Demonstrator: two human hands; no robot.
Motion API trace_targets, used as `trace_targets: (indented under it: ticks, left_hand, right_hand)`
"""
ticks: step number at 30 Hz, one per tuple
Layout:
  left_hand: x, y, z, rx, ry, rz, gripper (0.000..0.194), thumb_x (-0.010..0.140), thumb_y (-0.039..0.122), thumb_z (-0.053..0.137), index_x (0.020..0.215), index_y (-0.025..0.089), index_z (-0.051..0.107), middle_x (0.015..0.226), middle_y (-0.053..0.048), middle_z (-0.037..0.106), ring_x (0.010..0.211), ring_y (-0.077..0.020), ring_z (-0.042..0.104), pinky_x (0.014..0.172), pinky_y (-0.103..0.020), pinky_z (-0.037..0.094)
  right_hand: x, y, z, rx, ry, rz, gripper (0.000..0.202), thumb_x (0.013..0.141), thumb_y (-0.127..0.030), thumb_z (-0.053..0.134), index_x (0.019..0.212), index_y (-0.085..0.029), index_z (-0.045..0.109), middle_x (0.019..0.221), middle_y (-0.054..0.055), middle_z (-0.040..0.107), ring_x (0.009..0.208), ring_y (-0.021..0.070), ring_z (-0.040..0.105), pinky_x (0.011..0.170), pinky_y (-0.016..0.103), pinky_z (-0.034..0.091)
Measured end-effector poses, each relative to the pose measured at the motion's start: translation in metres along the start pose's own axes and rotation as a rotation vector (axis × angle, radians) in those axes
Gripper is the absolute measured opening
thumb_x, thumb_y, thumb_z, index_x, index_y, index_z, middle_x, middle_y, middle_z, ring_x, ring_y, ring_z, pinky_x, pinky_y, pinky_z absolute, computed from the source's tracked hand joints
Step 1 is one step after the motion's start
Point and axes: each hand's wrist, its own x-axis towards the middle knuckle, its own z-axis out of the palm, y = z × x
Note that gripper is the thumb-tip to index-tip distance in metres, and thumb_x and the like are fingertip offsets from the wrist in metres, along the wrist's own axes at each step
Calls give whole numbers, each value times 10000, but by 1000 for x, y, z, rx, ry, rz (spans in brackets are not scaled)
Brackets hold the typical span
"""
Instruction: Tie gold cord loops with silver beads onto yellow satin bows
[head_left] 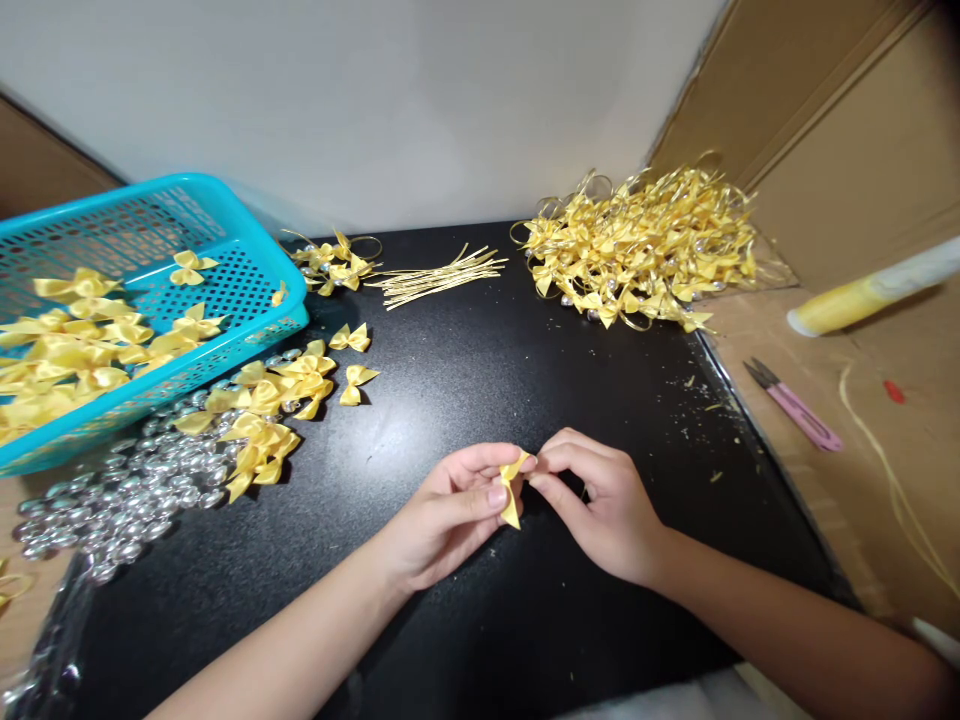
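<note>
Over the front middle of the black tabletop (pixel 420 420), my left hand (pixel 457 510) pinches a yellow ribbon bow (pixel 511 490) between thumb and fingers. The bow's tails point up and down. Close beside it, touching or nearly touching, is my right hand (pixel 600 495), its thumb and forefinger pressed together at the bow's right side. What those fingertips hold is too small and covered to make out. Two loose yellow bows (pixel 352 338) lie to the upper left, near a cluster of more bows (pixel 262 450).
A turquoise basket (pixel 289 290) of bows stands at the left, silvery beads (pixel 142 480) in front of it. Gold strips (pixel 442 277) lie at the back. A heap of finished-looking bows (pixel 645 245) is back right; pink thread snips (pixel 795 405) and a yellow-white roll (pixel 870 290) lie right.
</note>
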Motion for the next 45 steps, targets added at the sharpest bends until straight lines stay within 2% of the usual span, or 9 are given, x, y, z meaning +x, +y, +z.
trace_targets:
  ticks: [25, 38, 45]
  left_hand:
    - [0, 0, 1, 9, 19, -4, 237, 676, 120, 812, 888, 216, 767, 852, 2, 726, 728, -62, 620, 690, -146, 468]
    - [-1, 0, 1, 20, 62, -16, 239, 643, 114, 834, 858, 196, 769, 799, -1, 714, 682, -56, 611, 658, -137, 457]
    - [0, -1, 1, 25, 40, -41, 256, 639, 128, 843, 875, 191, 769, 803, 0, 733, 643, -42, 614, 626, -125, 451]
  right_hand:
    - [1, -1, 0, -21, 7, -7, 146, 862, -80, 573, 771, -189, 606, 720, 7, 632, 676, 126, 594, 638, 248, 496]
    - [2, -3, -1, -50, -1, -52, 152, 879, -93, 549, 782, -194, 608, 707, 13, 629, 664, 133, 585, 633, 263, 500]
    - [1, -2, 1, -19, 11, -56, 148, 880, -96, 554, 793, -200, 613, 710, 10, 638, 666, 132, 595, 626, 260, 503]
